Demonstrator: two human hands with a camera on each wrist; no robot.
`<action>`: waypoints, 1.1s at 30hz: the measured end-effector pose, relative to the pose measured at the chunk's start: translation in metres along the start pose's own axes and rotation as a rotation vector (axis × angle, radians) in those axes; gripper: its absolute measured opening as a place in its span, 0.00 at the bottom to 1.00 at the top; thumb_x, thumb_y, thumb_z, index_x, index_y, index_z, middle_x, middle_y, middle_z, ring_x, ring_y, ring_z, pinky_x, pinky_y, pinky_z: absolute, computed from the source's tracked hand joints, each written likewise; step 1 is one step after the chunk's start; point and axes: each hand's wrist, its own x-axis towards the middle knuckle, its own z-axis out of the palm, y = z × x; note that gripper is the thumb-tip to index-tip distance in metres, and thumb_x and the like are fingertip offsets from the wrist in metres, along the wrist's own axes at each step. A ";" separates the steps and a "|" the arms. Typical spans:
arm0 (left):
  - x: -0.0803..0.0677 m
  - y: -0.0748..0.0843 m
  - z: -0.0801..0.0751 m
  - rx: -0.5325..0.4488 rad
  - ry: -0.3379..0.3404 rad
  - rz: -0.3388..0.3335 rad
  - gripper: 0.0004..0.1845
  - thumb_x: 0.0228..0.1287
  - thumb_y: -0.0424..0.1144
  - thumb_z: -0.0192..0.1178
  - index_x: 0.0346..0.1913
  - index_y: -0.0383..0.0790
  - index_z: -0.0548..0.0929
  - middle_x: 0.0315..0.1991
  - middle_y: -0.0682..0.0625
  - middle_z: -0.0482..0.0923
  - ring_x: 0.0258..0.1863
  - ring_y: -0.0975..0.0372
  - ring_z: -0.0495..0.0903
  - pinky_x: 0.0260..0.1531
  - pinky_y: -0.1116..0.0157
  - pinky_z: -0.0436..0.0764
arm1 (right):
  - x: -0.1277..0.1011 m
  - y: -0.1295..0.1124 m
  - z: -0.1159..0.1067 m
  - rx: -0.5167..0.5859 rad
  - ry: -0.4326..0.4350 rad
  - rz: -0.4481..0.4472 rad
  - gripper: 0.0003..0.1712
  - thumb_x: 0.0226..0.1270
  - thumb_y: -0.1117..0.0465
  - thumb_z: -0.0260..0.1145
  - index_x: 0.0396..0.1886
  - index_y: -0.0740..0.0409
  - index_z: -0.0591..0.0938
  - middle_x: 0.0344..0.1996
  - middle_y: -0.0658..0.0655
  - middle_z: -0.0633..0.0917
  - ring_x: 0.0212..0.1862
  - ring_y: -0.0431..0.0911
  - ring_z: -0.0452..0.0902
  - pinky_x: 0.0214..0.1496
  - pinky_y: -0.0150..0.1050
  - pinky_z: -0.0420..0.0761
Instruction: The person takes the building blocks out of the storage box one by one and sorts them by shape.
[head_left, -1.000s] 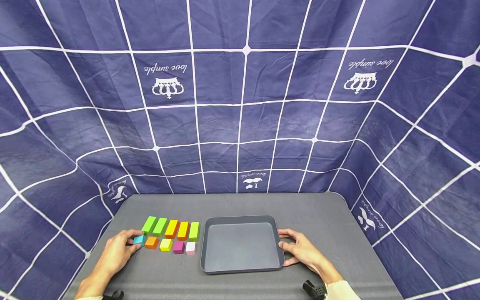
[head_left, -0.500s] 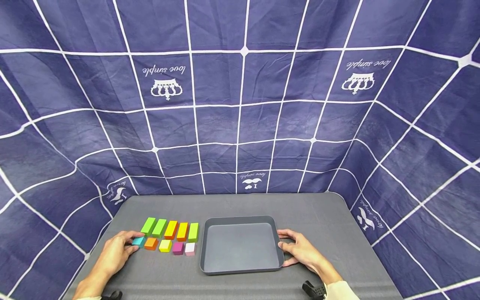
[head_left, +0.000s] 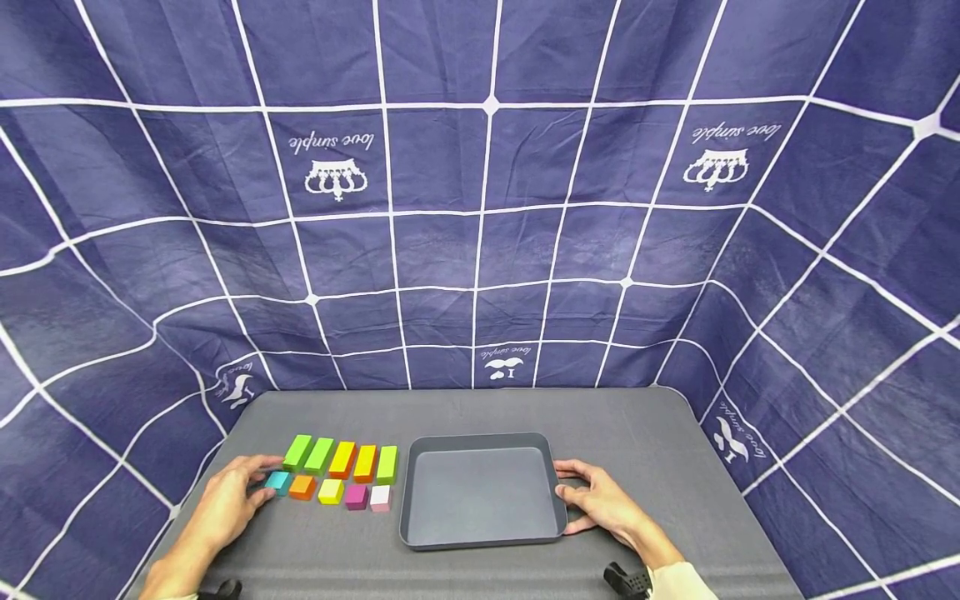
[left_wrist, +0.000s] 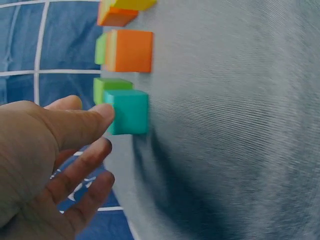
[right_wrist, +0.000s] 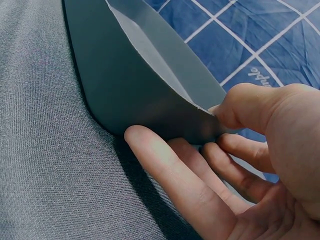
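A teal cube [head_left: 278, 481] lies at the left end of a row of small blocks on the grey table [head_left: 480, 408]. My left hand [head_left: 258, 482] lies just left of it. In the left wrist view the thumb tip touches the side of the teal cube [left_wrist: 129, 111], while the other fingers of the left hand [left_wrist: 102, 130] stay loose and off it. A dark grey tray [head_left: 480, 437] stands empty at the middle. My right hand [head_left: 572, 482] holds its right edge. In the right wrist view the right hand [right_wrist: 200, 135] has its thumb on the rim of the tray [right_wrist: 130, 90] and its fingers beneath.
Right of the teal cube lie an orange block [head_left: 302, 486], a yellow block [head_left: 331, 490], a magenta block [head_left: 356, 496] and a pale pink block [head_left: 380, 497]. Behind them stand several long green, yellow and orange bars [head_left: 342, 458]. Blue checked cloth [head_left: 480, 250] surrounds the table.
My left hand's fingers have spread a little beside the teal cube. The right hand and the tray have stayed put.
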 end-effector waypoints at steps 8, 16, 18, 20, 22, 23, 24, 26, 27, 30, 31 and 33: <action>0.014 0.020 -0.012 0.069 0.073 0.017 0.29 0.48 0.21 0.88 0.56 0.39 0.95 0.46 0.41 0.91 0.38 0.45 0.89 0.38 0.45 0.85 | 0.004 -0.001 -0.001 -0.012 0.003 0.000 0.37 0.87 0.65 0.68 0.86 0.76 0.68 0.79 0.81 0.72 0.59 0.54 0.92 0.43 0.58 0.98; 0.027 0.060 -0.012 0.027 0.109 0.028 0.24 0.55 0.26 0.87 0.55 0.39 0.95 0.49 0.41 0.92 0.44 0.42 0.93 0.46 0.36 0.89 | 0.006 0.000 -0.001 -0.016 0.030 -0.001 0.36 0.87 0.65 0.68 0.85 0.77 0.69 0.78 0.81 0.73 0.56 0.54 0.94 0.42 0.56 0.98; 0.030 0.072 -0.010 0.013 0.096 0.025 0.22 0.58 0.28 0.87 0.56 0.40 0.95 0.50 0.41 0.92 0.46 0.43 0.93 0.47 0.34 0.89 | 0.007 0.000 -0.001 -0.024 0.047 -0.001 0.36 0.86 0.65 0.69 0.84 0.77 0.70 0.78 0.80 0.74 0.54 0.53 0.94 0.41 0.56 0.98; 0.033 0.084 -0.008 -0.004 0.082 0.021 0.21 0.61 0.30 0.86 0.57 0.42 0.95 0.52 0.42 0.91 0.48 0.42 0.94 0.49 0.34 0.89 | 0.006 0.000 0.000 -0.032 0.065 -0.003 0.35 0.86 0.65 0.69 0.84 0.77 0.71 0.76 0.80 0.76 0.52 0.53 0.94 0.40 0.56 0.98; 0.035 0.096 -0.005 -0.019 0.071 0.023 0.19 0.63 0.32 0.86 0.57 0.43 0.95 0.52 0.43 0.91 0.49 0.42 0.94 0.49 0.33 0.90 | 0.005 0.000 0.001 -0.039 0.078 -0.010 0.35 0.86 0.65 0.69 0.84 0.76 0.71 0.75 0.80 0.77 0.51 0.53 0.94 0.40 0.56 0.98; 0.036 0.102 -0.003 -0.027 0.065 0.024 0.19 0.65 0.32 0.86 0.57 0.43 0.95 0.53 0.44 0.91 0.49 0.42 0.95 0.49 0.34 0.90 | 0.004 0.000 0.001 -0.040 0.084 -0.015 0.35 0.86 0.65 0.69 0.84 0.76 0.71 0.75 0.80 0.77 0.51 0.53 0.94 0.40 0.57 0.98; 0.037 0.109 -0.002 -0.036 0.061 0.026 0.18 0.66 0.33 0.85 0.57 0.44 0.95 0.53 0.44 0.92 0.49 0.43 0.95 0.49 0.35 0.90 | 0.004 0.000 0.002 -0.045 0.094 -0.023 0.35 0.86 0.65 0.69 0.83 0.76 0.71 0.75 0.80 0.77 0.51 0.53 0.94 0.40 0.57 0.98; 0.038 0.120 0.001 -0.045 0.051 0.030 0.17 0.67 0.34 0.85 0.57 0.45 0.96 0.53 0.46 0.92 0.46 0.46 0.94 0.46 0.38 0.91 | 0.002 0.000 0.005 -0.061 0.120 -0.037 0.35 0.87 0.65 0.69 0.83 0.76 0.72 0.74 0.80 0.78 0.51 0.53 0.94 0.39 0.56 0.98; 0.039 0.126 0.003 -0.046 0.045 0.034 0.17 0.68 0.35 0.84 0.58 0.46 0.96 0.53 0.47 0.92 0.47 0.47 0.94 0.46 0.39 0.90 | 0.000 0.000 0.006 -0.074 0.138 -0.044 0.34 0.86 0.65 0.70 0.83 0.75 0.72 0.73 0.80 0.79 0.51 0.53 0.93 0.39 0.55 0.98; 0.041 0.141 0.008 -0.055 0.030 0.058 0.17 0.69 0.35 0.84 0.58 0.45 0.96 0.53 0.49 0.92 0.46 0.50 0.94 0.47 0.42 0.91 | -0.002 0.000 0.010 -0.164 0.218 -0.079 0.33 0.85 0.66 0.71 0.82 0.73 0.75 0.71 0.78 0.82 0.45 0.50 0.93 0.35 0.49 0.97; 0.041 0.145 0.011 -0.056 0.025 0.063 0.17 0.68 0.36 0.84 0.58 0.46 0.96 0.53 0.49 0.92 0.46 0.51 0.94 0.47 0.44 0.91 | -0.003 0.000 0.012 -0.205 0.251 -0.092 0.32 0.84 0.66 0.72 0.82 0.72 0.76 0.71 0.76 0.83 0.41 0.48 0.93 0.33 0.47 0.96; 0.042 0.154 0.015 -0.057 0.018 0.071 0.17 0.68 0.37 0.84 0.58 0.47 0.96 0.52 0.50 0.92 0.50 0.52 0.94 0.49 0.45 0.92 | -0.005 -0.001 0.016 -0.333 0.325 -0.134 0.32 0.82 0.67 0.74 0.80 0.68 0.79 0.69 0.73 0.86 0.35 0.43 0.91 0.32 0.42 0.95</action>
